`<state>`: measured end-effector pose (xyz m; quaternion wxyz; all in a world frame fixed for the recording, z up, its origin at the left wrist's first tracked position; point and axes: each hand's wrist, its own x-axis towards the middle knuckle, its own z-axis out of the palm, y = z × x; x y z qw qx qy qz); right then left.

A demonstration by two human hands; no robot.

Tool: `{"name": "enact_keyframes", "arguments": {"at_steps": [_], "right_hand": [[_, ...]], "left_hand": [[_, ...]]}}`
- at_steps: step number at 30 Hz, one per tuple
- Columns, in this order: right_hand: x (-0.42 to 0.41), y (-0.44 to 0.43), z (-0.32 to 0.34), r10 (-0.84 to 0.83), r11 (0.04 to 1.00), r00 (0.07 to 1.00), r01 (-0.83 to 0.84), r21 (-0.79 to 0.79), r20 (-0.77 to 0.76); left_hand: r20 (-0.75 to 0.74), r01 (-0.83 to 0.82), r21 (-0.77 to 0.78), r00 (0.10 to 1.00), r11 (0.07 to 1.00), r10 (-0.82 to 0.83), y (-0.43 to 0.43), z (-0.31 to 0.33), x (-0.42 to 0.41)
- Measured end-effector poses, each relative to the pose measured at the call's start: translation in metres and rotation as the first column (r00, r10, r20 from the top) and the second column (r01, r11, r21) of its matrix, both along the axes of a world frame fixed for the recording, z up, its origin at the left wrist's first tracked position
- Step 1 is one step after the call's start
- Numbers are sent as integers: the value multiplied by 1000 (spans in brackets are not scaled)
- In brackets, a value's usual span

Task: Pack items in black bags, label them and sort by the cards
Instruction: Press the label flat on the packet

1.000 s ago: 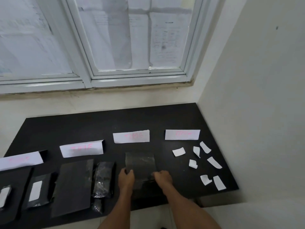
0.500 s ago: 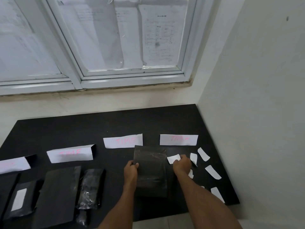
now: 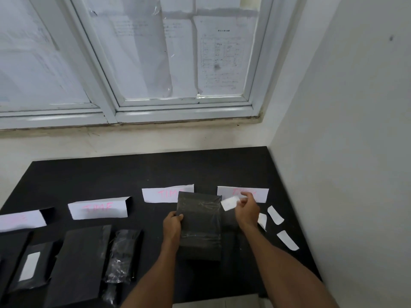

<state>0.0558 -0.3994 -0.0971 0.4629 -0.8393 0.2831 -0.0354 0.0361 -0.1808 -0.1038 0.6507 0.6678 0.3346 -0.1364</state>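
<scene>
A packed black bag (image 3: 200, 221) wrapped in glossy film lies on the black table (image 3: 138, 174), below the third white card (image 3: 164, 194) with pink writing. My left hand (image 3: 172, 225) grips the bag's left edge. My right hand (image 3: 246, 210) pinches a small white label (image 3: 230, 202) just above the bag's upper right corner, in front of the fourth card (image 3: 258, 193). Two more cards (image 3: 99, 207) (image 3: 21, 221) stand further left.
Loose white labels (image 3: 275, 215) (image 3: 287, 240) (image 3: 262, 220) lie at the right near the wall (image 3: 344, 152). At the left lie a flat black bag (image 3: 80, 263), a filled bag in clear film (image 3: 122, 256) and a bag bearing a white label (image 3: 31, 266). The window (image 3: 155, 63) is behind.
My right hand left the bag, reached to the loose labels at the right and lifted one. The bag slid away from me toward the third card, my left hand still on it.
</scene>
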Motion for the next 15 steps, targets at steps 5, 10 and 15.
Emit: {"name": "enact_keyframes", "arguments": {"at_steps": [5,10,15], "right_hand": [[8,28,72,579,814,810,-580,-21,95],[-2,82,111,765,639,644,-754,-151,21],[-15,117,148,764,612,643,-702,-364,45]], "left_hand": [[73,-32,26,997,999,30,11,41,4],[159,29,46,987,999,-36,21,86,5],[213,23,29,977,999,-29,53,123,-7]]}}
